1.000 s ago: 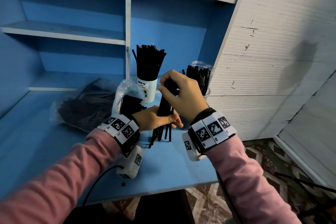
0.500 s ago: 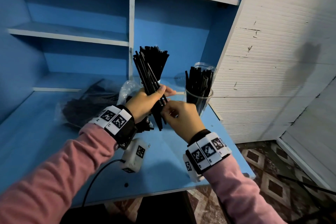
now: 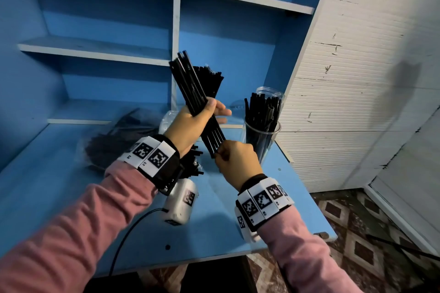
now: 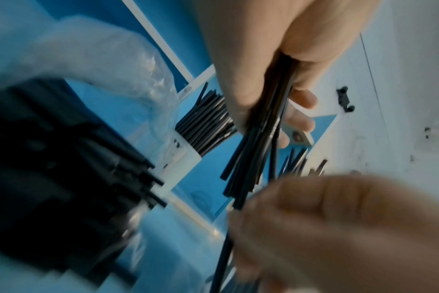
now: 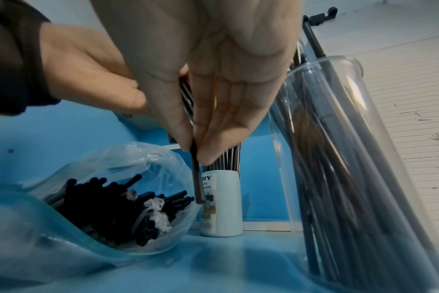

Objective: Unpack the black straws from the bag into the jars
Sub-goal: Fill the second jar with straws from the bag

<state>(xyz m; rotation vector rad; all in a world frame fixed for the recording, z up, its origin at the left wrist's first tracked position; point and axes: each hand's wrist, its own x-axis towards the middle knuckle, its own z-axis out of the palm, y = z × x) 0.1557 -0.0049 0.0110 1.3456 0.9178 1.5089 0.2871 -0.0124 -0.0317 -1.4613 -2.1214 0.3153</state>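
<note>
Head view is showing the left hand [image 3: 190,123] gripping a straw bundle [image 3: 190,85] beside the part-filled clear jar [image 3: 262,135], right hand [image 3: 235,159] pinching its lower ends, while the bag [image 3: 114,140] beyond is holding many more.

Clear plastic jar of black straws [image 3: 262,133] as landmark: open air above its mouth. White ribbed wall [image 3: 357,102] close on its right. White straw-filled cup [image 5: 222,204] behind-left, crinkled clear plastic bag [image 5: 108,200] further left. Bare blue worktop [image 3: 214,221] in front.

Two jars [image 3: 262,137] [image 5: 222,202], two bags [image 3: 119,140] [image 5: 108,208] — straws [image 3: 190,88] beyond counting.
</note>
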